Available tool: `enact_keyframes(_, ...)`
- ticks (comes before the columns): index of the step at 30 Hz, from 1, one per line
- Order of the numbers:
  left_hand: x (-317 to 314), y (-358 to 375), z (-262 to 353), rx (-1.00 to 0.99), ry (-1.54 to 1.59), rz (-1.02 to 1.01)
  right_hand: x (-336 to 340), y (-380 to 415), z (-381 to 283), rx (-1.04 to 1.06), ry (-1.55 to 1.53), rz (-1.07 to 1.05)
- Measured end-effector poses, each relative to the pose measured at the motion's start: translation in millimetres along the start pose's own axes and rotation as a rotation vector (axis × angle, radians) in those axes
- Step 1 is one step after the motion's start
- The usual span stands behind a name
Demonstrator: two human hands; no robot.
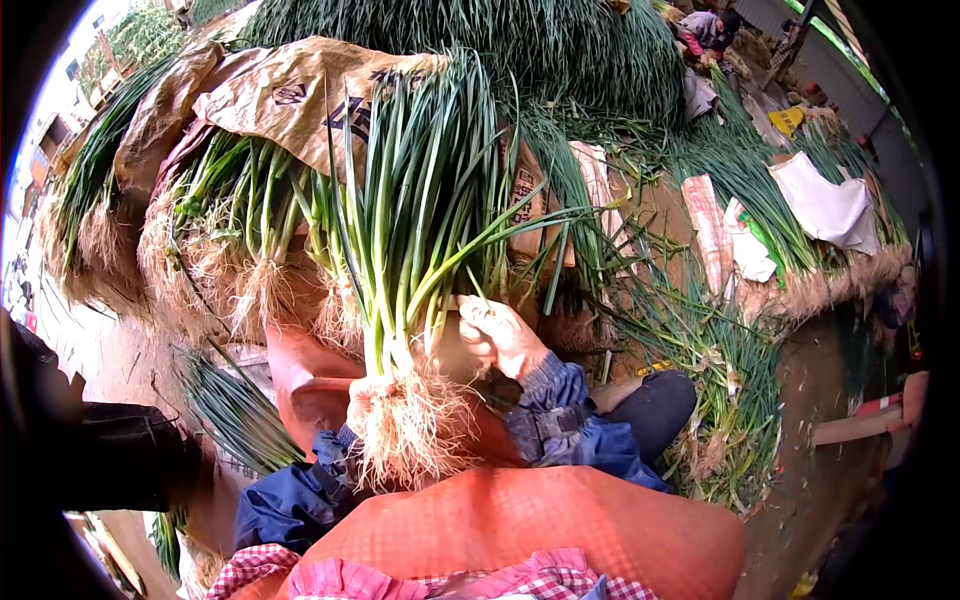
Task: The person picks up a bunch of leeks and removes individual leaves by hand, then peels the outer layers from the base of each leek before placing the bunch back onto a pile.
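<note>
A large bunch of green onions (420, 210) stands upright in front of me, its pale, tangled roots (415, 425) hanging over my lap. My left hand (356, 400) is closed at the base of the bunch, mostly hidden behind the roots. To the right of the white stems, my right hand (503, 335) is curled, with thumb and fingers pinched together at a thin green onion leaf (478, 287). Both wrists are in blue sleeves.
An orange apron (520, 515) covers my lap. More green onions (245, 200) lie under a brown sack (290, 95) at left. Loose leaves (715, 400) litter the ground at right. Behind rises a big green onion heap (560, 50); another person (705, 30) is at the back right.
</note>
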State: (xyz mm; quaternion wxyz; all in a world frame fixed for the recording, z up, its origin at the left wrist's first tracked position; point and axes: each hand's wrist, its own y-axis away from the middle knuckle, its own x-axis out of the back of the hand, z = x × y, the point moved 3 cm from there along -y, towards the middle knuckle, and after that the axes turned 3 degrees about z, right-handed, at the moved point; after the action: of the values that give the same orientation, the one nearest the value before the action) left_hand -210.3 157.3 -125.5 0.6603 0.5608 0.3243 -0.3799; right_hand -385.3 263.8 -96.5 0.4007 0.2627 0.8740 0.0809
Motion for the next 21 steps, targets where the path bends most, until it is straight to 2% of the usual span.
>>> enact_keyframes(2, 6.2, 3.5, -4.2, -0.024, -0.042, 0.003, 0.8, -31.5, 10.7, -0.011, -0.232, -0.187)
enact_keyframes(3, 4.2, 7.3, -2.4, -0.029, -0.061, 0.004, 0.6, -42.3, 17.0, 0.079, -0.124, -0.091)
enact_keyframes(6, 6.1, 11.6, 2.3, -0.035, -0.088, 0.020, 7.6, -27.1, 22.8, -0.011, 0.063, 0.249)
enact_keyframes(8, 8.1, 10.2, 1.6, -0.012, -0.090, 0.034, 10.2, -28.1, 9.8, -0.006, 0.041, 0.229)
enact_keyframes(10, 10.0, 5.0, 1.3, -0.019, -0.103, 0.040, 23.4, -60.1, 8.1, 0.244, 0.276, 0.344)
enact_keyframes(11, 8.4, 4.9, 3.0, -0.054, -0.131, 0.031, 25.3, -62.3, 7.4, 0.289, 0.314, 0.358)
enact_keyframes(12, 6.8, 5.1, 4.6, -0.090, -0.159, 0.022, 19.4, -55.0, 4.5, 0.287, 0.416, 0.410)
enact_keyframes(15, -4.2, 5.5, 7.9, -0.066, -0.134, 0.040, 8.4, -12.7, 20.5, 0.136, 0.562, 0.338)
enact_keyframes(16, -7.4, 7.9, 6.2, -0.047, -0.122, 0.057, 14.6, -6.7, 34.6, 0.331, 0.529, 0.369)
enact_keyframes(18, -3.9, 2.8, -0.5, 0.025, -0.108, 0.049, 8.0, 0.1, 13.5, 0.519, 0.433, 0.411)
enact_keyframes(19, 6.3, -4.2, -2.7, -0.009, -0.134, 0.064, 9.0, -8.6, 7.1, 0.522, 0.167, 0.349)
enact_keyframes(20, 12.6, -7.0, -3.5, -0.051, -0.164, 0.074, -0.2, -8.9, -0.3, 0.410, -0.141, 0.241)
enact_keyframes(21, 9.5, -6.8, -1.3, -0.087, -0.151, -0.002, -5.0, -1.4, -4.4, 0.339, -0.192, 0.132)
